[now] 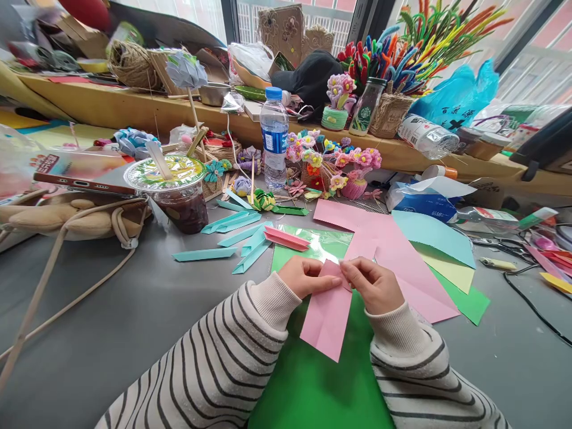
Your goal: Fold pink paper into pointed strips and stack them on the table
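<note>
A strip of pink paper (326, 322) is held up between my two hands, above a green sheet (313, 387). My left hand (308, 277) pinches the strip's upper left part, thumb lying across its face. At the upper right corner, the closed fingertips of my right hand (373, 283) grip the same strip. A faint crease crosses its lower part. Just beyond my hands lie a folded pink paper piece (286, 237) and several folded light blue paper pieces (254, 247). Larger pink paper (406, 262) spreads out behind my right hand.
Left of the folded pieces stands a lidded cup of dark drink (181, 205). A water bottle (274, 143) and paper and yarn flowers (333, 158) line the back. Light blue paper (435, 235), scissors (504, 245) and a black cable (531, 301) lie to the right.
</note>
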A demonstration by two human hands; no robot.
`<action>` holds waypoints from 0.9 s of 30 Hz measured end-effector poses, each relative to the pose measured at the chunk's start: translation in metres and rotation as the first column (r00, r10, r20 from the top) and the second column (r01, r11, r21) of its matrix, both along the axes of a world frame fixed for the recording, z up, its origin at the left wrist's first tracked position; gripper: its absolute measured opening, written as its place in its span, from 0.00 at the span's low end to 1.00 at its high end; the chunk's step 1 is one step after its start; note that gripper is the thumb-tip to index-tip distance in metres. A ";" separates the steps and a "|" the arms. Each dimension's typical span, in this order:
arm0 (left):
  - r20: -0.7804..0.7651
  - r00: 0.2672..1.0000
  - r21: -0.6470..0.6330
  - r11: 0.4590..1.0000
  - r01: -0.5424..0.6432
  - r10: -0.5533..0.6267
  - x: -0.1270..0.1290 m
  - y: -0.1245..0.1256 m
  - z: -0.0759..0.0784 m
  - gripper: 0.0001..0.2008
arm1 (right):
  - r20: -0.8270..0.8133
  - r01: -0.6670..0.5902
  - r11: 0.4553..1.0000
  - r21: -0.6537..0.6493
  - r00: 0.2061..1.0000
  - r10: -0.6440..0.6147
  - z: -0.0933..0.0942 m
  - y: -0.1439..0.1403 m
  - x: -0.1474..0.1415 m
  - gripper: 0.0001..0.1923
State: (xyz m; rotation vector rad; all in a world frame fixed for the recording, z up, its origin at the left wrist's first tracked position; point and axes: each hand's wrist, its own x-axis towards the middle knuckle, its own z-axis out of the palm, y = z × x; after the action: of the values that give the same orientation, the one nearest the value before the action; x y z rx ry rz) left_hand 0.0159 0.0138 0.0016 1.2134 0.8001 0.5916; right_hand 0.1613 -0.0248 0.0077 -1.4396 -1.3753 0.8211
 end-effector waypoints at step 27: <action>0.007 0.993 0.011 0.993 0.116 -0.116 -0.004 -0.001 0.005 0.13 | 0.465 -0.272 0.955 0.116 0.865 0.190 -0.007 0.002 0.004 0.16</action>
State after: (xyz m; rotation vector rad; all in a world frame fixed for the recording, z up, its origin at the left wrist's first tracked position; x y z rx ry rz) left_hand 0.0123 0.0132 0.0064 1.2577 0.7154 0.5056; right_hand 0.1650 -0.0224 0.0012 -1.3899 -1.9557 0.5050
